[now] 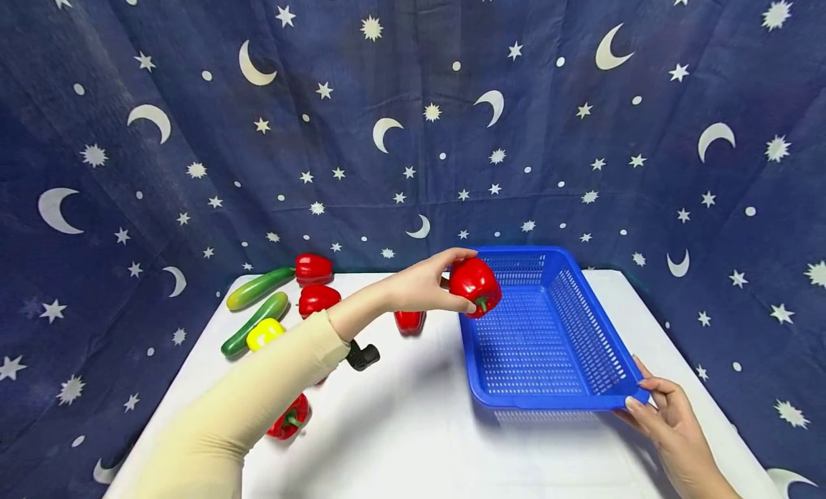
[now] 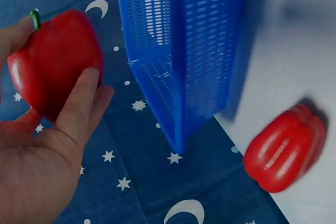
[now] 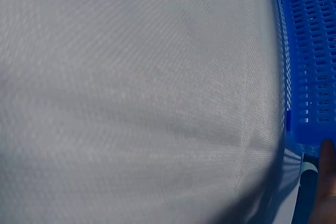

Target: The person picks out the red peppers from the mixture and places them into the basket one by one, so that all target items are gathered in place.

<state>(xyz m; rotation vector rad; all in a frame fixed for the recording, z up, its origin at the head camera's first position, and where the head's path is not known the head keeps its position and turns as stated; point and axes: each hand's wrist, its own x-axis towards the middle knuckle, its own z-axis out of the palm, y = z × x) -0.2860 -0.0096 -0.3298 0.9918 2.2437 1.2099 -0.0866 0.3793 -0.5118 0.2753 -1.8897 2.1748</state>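
My left hand [image 1: 426, 282] holds a red bell pepper [image 1: 475, 287] between thumb and fingers, over the left rim of a blue plastic basket [image 1: 529, 334]. In the left wrist view the pepper [image 2: 58, 61] shows its green stem, and the basket's perforated wall [image 2: 210, 51] stands apart from it. At the basket's near right corner, my right hand [image 1: 671, 420] grips the rim, thumb on the near side and fingers on the outer side. The basket floor in view carries nothing. Only a finger of the right hand [image 3: 325, 182] shows in the right wrist view.
On the left lie red peppers [image 1: 313, 268], [image 1: 319, 300], [image 1: 289, 417], a yellow pepper [image 1: 264, 334] and two green cucumber-like vegetables [image 1: 259, 323]. Another red pepper [image 1: 409, 323] sits below the left hand. A star-patterned cloth [image 1: 413, 126] hangs behind the white table [image 1: 400, 427].
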